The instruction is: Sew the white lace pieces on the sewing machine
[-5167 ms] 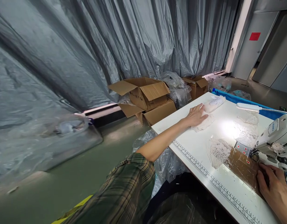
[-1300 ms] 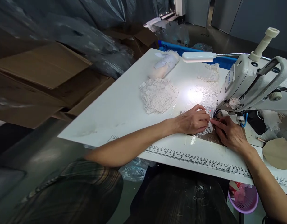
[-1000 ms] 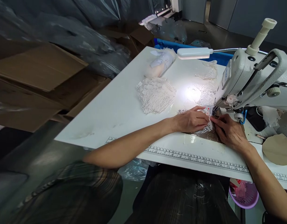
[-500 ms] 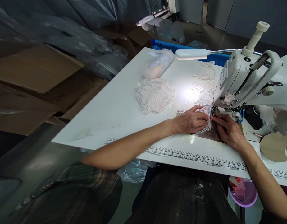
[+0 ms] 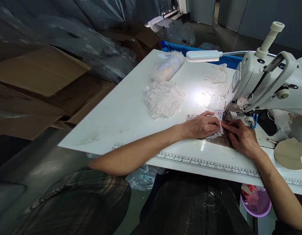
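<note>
Head view: sole cam, fwd/down; covers both hands, sewing machine (image 5: 260, 83) and white tabletop (image 5: 121, 120).
Lace piece (image 5: 218, 133): on brown plate (image 5: 222, 141), L of & just beside needle area (image 5: 225, 115); partly covered by fingers. Red marks show nr its edge. Whether any edge sits under the foot: too small to tell.
L hand (image 5: 202, 126): palm down, fingers bent, resting on lace; pressure vs. pinch n/a from this angle, cannot tell.
R hand (image 5: 243, 137): index extended to lace edge, beside L fingertips, just in front of needle area; thumb lower, toward plate. Whether edge is pinched: cannot tell.
Step in hand (judged): aligning/guiding lace edge at needle area, L hand steadying, R index setting edge.
Next move (judged): calls for edge flat & square to needle, light even guidance w/ both hands; R index clear of needle before any stitching. Open mesh may snag or stretch if pulled.
Lamp (image 5: 203, 55): above tabletop, bright spot beyond L hand.
Lace pile (image 5: 164, 98): flat on tabletop, beyond L forearm, well apart from needle area.
Wrapped bundle (image 5: 169, 67): at far end of pile, approx. touching.
Loose lace (image 5: 216, 98): between bright spot & machine head, behind L hand.
Printed ruler (image 5: 202, 163): along near tabletop edge.
</note>
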Motion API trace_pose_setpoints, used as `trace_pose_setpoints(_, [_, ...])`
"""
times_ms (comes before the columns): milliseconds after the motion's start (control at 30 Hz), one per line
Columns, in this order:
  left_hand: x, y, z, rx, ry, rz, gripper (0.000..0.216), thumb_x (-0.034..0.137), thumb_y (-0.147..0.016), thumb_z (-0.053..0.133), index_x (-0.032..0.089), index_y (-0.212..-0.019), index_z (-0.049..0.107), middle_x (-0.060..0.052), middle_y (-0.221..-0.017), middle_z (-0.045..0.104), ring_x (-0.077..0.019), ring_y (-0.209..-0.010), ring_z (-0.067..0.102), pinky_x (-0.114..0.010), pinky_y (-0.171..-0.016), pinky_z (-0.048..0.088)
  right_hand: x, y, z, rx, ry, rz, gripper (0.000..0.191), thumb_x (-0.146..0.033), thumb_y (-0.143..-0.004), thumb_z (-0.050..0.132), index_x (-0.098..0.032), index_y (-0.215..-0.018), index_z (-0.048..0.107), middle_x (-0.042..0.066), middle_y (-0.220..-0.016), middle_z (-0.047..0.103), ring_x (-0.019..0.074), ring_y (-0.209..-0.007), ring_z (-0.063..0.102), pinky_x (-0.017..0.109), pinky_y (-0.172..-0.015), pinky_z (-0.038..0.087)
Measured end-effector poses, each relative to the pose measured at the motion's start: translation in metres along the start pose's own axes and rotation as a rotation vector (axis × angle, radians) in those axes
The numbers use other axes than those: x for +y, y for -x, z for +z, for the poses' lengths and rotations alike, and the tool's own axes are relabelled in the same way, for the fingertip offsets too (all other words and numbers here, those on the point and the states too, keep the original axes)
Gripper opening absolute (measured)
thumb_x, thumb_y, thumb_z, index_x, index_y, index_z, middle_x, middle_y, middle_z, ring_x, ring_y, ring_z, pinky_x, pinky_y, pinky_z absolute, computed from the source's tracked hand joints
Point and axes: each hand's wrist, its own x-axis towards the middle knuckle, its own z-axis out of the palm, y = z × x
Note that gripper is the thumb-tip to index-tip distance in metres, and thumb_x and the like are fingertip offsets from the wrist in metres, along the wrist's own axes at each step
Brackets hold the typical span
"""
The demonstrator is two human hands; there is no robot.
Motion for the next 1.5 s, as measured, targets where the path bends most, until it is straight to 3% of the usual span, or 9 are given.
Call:
trace_pose_setpoints(200, [0.002,-0.002,-0.004,-0.037,-0.004,0.008,0.024,0.018,-0.102,0.047,0.021,-0.1,0.071,-0.003,-0.102,0.073,-0.0115,-0.095,0.068,-0.041,-0.112,0.044,-0.002,0.001,-0.004,0.008,-0.076,-0.048,0.041,-0.016,-0.089,0.045,-0.028,-0.115,0.074,0.006,-0.105,0.067,0.0164,-0.088,0.064,0.032,-0.077,0.056])
trace_pose_setpoints(400, [0.002,-0.001,-0.002,-0.039,0.022,0.01,0.025,0.017,-0.102,0.046,0.021,-0.102,0.07,-0.003,-0.104,0.072,-0.0112,-0.098,0.067,-0.043,-0.117,0.039,-0.004,0.002,-0.002,0.016,0.015,-0.138,0.036,-0.018,-0.089,0.049,-0.029,-0.108,0.076,0.008,-0.105,0.065,0.0185,-0.089,0.062,0.033,-0.076,0.053])
trace_pose_setpoints(600, [0.0,0.001,-0.002,0.003,0.064,0.027,0.022,0.025,-0.101,0.048,0.02,-0.104,0.069,-0.004,-0.106,0.072,-0.0124,-0.098,0.068,-0.045,-0.117,0.038,-0.007,0.005,0.001,0.027,0.096,-0.162,0.034,-0.019,-0.09,0.05,-0.026,-0.114,0.074,0.01,-0.106,0.064,0.0206,-0.092,0.061,0.038,-0.08,0.052])
trace_pose_setpoints(667, [-0.001,-0.001,-0.003,0.061,0.028,0.013,0.023,0.027,-0.101,0.048,0.02,-0.099,0.07,-0.004,-0.102,0.073,-0.0132,-0.094,0.068,-0.044,-0.112,0.041,-0.009,0.005,0.001,0.01,0.089,-0.145,0.034,-0.02,-0.09,0.05,-0.025,-0.115,0.073,0.011,-0.106,0.063,0.0213,-0.093,0.06,0.039,-0.081,0.053])
trace_pose_setpoints(767, [-0.001,-0.004,-0.007,0.125,-0.095,-0.052,0.027,0.027,-0.1,0.047,0.018,-0.089,0.07,-0.004,-0.094,0.074,-0.0147,-0.083,0.066,-0.038,-0.09,0.049,-0.011,0.005,0.002,0.004,0.077,-0.127,0.034,-0.02,-0.09,0.049,-0.024,-0.114,0.074,0.01,-0.105,0.063,0.022,-0.094,0.06,0.04,-0.082,0.054])
trace_pose_setpoints(867, [0.0,-0.007,-0.009,0.07,-0.142,-0.043,0.028,0.025,-0.1,0.046,0.018,-0.088,0.07,-0.005,-0.096,0.074,-0.0158,-0.082,0.064,-0.035,-0.079,0.045,-0.011,0.005,0.002,0.006,0.072,-0.135,0.034,-0.019,-0.09,0.049,-0.022,-0.113,0.074,0.011,-0.104,0.063,0.0219,-0.092,0.06,0.04,-0.08,0.055])
trace_pose_setpoints(1067, [0.0,-0.006,-0.005,-0.019,-0.185,0.005,0.031,0.027,-0.102,0.04,0.016,-0.102,0.07,-0.009,-0.111,0.072,-0.0194,-0.089,0.062,-0.037,-0.082,0.04,-0.012,0.004,0.001,0.002,0.067,-0.152,0.033,-0.018,-0.089,0.05,-0.021,-0.113,0.073,0.012,-0.104,0.064,0.0218,-0.091,0.06,0.04,-0.08,0.055])
trace_pose_setpoints(1500, [0.008,-0.007,-0.008,-0.13,-0.133,-0.131,0.033,0.03,-0.103,0.038,0.018,-0.106,0.069,-0.009,-0.12,0.069,-0.0213,-0.094,0.061,-0.039,-0.085,0.038,-0.017,0.005,0.003,-0.05,0.124,-0.115,0.037,-0.02,-0.09,0.045,-0.021,-0.119,0.069,0.012,-0.105,0.063,0.024,-0.094,0.06,0.043,-0.081,0.054])
